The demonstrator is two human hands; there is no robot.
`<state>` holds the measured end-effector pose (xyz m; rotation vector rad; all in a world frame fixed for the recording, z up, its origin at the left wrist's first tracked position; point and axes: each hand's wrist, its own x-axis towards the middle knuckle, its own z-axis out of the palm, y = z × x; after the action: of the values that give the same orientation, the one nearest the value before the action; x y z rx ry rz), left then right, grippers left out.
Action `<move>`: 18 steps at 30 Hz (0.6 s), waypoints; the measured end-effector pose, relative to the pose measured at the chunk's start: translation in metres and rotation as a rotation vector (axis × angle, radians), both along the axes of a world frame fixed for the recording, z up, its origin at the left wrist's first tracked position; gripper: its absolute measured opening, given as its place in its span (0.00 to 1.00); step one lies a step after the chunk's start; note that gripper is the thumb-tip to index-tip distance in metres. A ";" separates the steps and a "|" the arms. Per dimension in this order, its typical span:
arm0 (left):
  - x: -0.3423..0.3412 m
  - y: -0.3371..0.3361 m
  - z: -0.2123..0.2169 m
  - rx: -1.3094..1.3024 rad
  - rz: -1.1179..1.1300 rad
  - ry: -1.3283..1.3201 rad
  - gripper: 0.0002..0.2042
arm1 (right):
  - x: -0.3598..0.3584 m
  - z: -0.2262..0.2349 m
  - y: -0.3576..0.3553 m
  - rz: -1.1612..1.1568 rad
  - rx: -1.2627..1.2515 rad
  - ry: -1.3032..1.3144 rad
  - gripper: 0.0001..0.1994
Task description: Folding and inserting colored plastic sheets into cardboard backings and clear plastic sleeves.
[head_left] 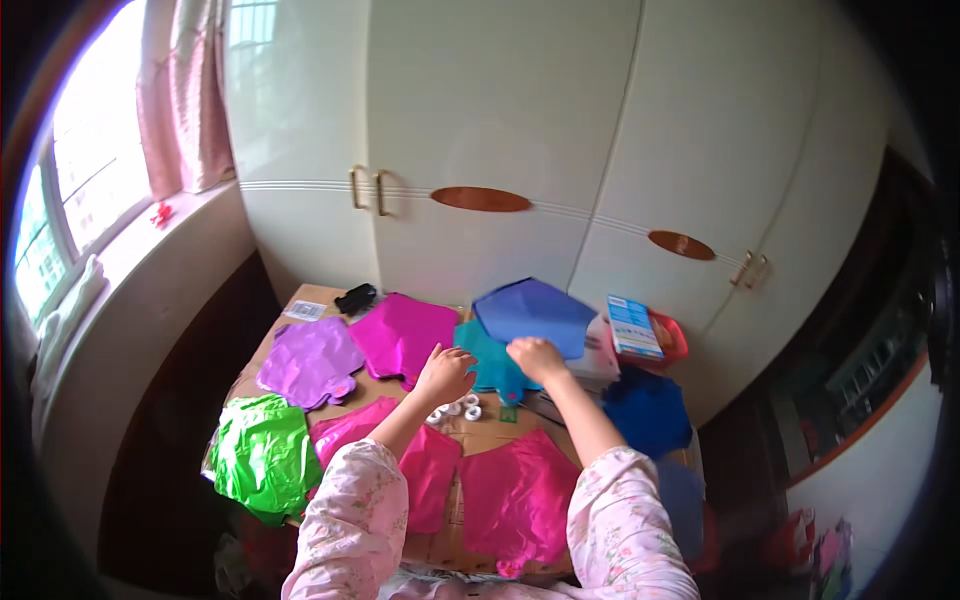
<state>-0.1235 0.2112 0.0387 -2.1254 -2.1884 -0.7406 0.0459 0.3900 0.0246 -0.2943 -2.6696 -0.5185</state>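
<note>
My right hand [538, 360] is closed at the lower edge of a flat periwinkle-blue piece [535, 312], which looks like thin sheet material and is slightly blurred. The piece is held over a teal one [482, 352]. To the left, my left hand [447, 372] hovers with its fingers apart and nothing in them, near the teal piece and a magenta one [408, 332]. Several small white rings or rolls [472, 411] lie below it on the cardboard. Two shiny pink pieces, one on the left [425, 485] and one on the right [515, 490], spread out nearer me.
A cardboard-covered surface [290, 335] carries a purple piece [310, 360], a crumpled bright green one [262, 455] and a dark blue one [648, 412]. A blue-and-white box [633, 326] rests at a red basket [670, 338]. White cupboards [490, 100] stand behind; a black object [355, 298] lies far left.
</note>
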 end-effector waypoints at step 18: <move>-0.036 -0.004 -0.044 -0.090 0.010 -0.017 0.16 | -0.035 -0.036 -0.055 -0.201 -0.712 0.126 0.08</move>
<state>-0.1591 0.2074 -0.0051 -2.1541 -2.2816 -0.6749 0.0111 0.3354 -0.0118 -0.7682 -2.6151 0.4105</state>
